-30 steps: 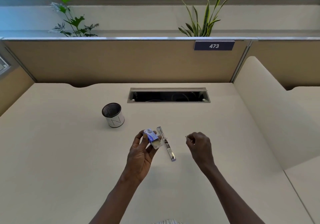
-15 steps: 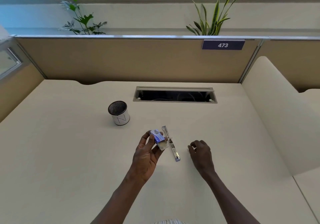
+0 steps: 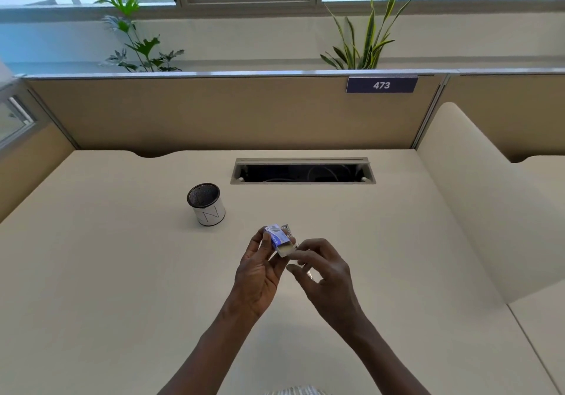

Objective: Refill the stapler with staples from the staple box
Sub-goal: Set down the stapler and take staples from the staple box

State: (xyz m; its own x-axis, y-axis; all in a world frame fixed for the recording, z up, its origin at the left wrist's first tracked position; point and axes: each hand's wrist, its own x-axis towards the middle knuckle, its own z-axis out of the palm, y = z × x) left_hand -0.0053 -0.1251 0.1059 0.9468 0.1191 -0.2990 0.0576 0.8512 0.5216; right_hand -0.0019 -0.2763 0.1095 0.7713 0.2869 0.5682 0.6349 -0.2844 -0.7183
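My left hand (image 3: 260,272) holds a small blue and white staple box (image 3: 276,237) above the desk, with the open pale end turned toward my right hand. My right hand (image 3: 325,275) is close beside it, forefinger and thumb curled at that open end. Whether they pinch anything is too small to tell. The silver stapler (image 3: 287,228) lies on the desk (image 3: 122,287) behind both hands, mostly hidden. Only its far tip and a sliver between my right fingers show.
A white mesh-lined pen cup (image 3: 206,205) stands to the back left of my hands. An open cable slot (image 3: 302,173) is set in the desk further back. Partition walls close off the back, and a rounded divider (image 3: 489,211) runs along the right.
My right hand rose off the desk and moved left to the open end of the staple box. My left hand kept the box, shifted slightly. The hands now cover most of the stapler.
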